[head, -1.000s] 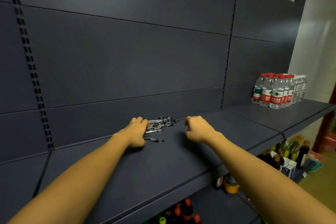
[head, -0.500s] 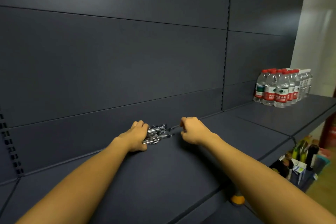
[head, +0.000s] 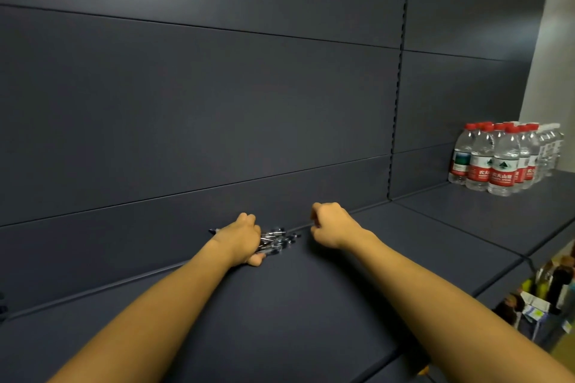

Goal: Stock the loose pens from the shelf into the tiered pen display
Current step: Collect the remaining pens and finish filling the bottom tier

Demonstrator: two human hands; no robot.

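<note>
Early stage: left hand [head: 241,239] grip wrapped round pens [head: 277,241] on shelf [head: 311,305]; right hand [head: 329,225] fisted, apparently holding nothing. Display not visible; nothing stocked as far as shown.

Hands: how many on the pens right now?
1. The left hand grips the bunch of pens at the back of the shelf. The right hand, fingers curled, sits just right of the pens; nothing visible in it.

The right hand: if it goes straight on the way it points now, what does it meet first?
Probably the back wall of the shelf, right ahead of the right hand. The pens lie off to its left, though depth is unclear.
</note>
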